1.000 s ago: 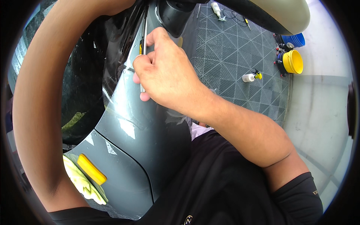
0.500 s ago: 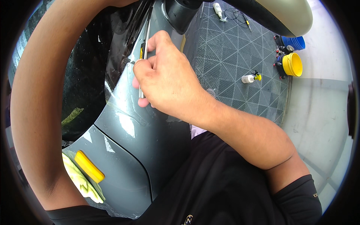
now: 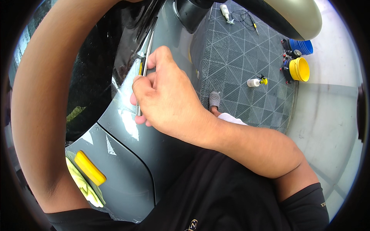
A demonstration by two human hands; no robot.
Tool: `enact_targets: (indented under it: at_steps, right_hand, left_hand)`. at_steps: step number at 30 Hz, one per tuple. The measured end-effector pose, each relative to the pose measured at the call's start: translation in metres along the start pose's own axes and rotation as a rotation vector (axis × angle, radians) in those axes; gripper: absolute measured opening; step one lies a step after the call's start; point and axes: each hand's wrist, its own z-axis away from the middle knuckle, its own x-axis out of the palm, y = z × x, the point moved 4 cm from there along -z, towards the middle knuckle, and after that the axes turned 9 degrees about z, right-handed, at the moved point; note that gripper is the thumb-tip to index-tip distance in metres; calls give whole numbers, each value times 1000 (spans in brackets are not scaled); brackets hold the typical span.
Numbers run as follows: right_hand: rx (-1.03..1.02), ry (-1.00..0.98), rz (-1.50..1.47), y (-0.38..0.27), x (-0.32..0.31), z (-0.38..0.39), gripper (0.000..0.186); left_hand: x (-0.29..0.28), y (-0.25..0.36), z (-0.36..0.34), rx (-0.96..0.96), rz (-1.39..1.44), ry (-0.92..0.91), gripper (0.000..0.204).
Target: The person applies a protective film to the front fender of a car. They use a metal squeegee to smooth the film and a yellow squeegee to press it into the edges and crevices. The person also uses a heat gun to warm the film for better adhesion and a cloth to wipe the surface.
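My right hand (image 3: 165, 98) is closed around a slim utility knife (image 3: 142, 71) with a silver body and a black and yellow slider. Its narrow end points away from me, along the edge between the dark car window (image 3: 90, 88) and the grey car panel (image 3: 135, 131). The fingertips are close to the panel; whether they touch it, I cannot tell. Wet, shiny patches lie on the paint below the hand. My left forearm (image 3: 38, 100) arches up the left side, and its hand is beyond the top edge.
A yellow block (image 3: 90, 168) and a yellow-green cloth (image 3: 83, 184) lie on the lower panel. Overhead juts the side mirror (image 3: 296, 17). On the tiled floor (image 3: 239, 50) stand spray bottles (image 3: 253, 82), a blue bucket (image 3: 302, 47) and a yellow bucket (image 3: 300, 69).
My right hand has drawn the knife toward me and slightly left along the panel edge. A grey shoe now shows on the floor. The left arm has barely moved.
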Motion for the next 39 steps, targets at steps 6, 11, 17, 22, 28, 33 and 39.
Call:
enact_targets:
  at_steps: [6, 11, 17, 22, 28, 33, 39]
  right_hand:
    - [78, -26, -98, -7, 3, 6, 19]
    - [61, -24, -64, -4, 6, 7, 20]
    - [-3, -11, 16, 8, 12, 11, 23]
    - [56, -79, 13, 10, 18, 17, 19]
    - [104, -113, 4, 9, 21, 22, 19]
    - [126, -120, -115, 0, 23, 26, 22]
    - [146, -135, -57, 9, 18, 19, 17]
  left_hand:
    - [-3, 4, 4, 16, -13, 29, 32]
    - [-4, 6, 5, -28, -10, -12, 33]
    - [-2, 4, 1, -48, -19, -62, 34]
    - [-6, 8, 7, -30, -32, -45, 35]
    - [5, 8, 1, -36, -72, -7, 31]
    - [-14, 22, 45, -159, 54, 105, 19]
    - [-7, 50, 110, -390, 324, 221, 28]
